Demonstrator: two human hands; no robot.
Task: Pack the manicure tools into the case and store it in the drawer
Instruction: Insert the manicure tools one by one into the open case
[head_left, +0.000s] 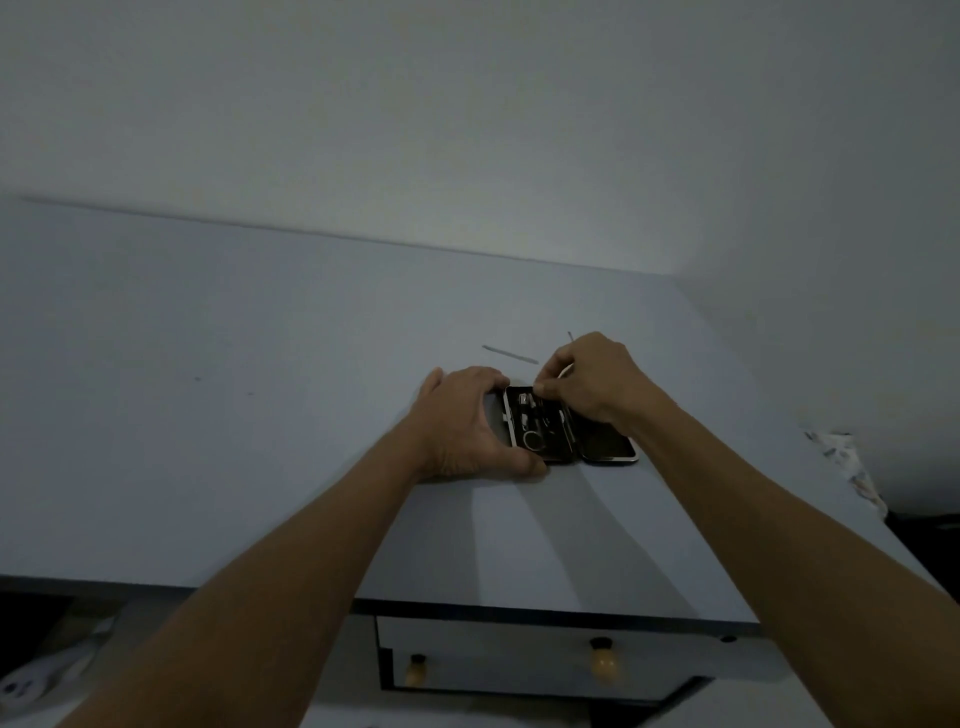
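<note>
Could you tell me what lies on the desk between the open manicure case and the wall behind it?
In the head view, one thin metal tool lies loose on the desk beyond the case; a second sliver shows behind the right hand. Otherwise bare.

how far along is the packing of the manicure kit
About midway. Done: several tools already sit in the left half of the open case. In hand: the left hand steadies the case while the right hand presses a thin tool into it. Left: a loose tool lies on the desk beyond the case; the case must be shut and put in the drawer below.
</note>
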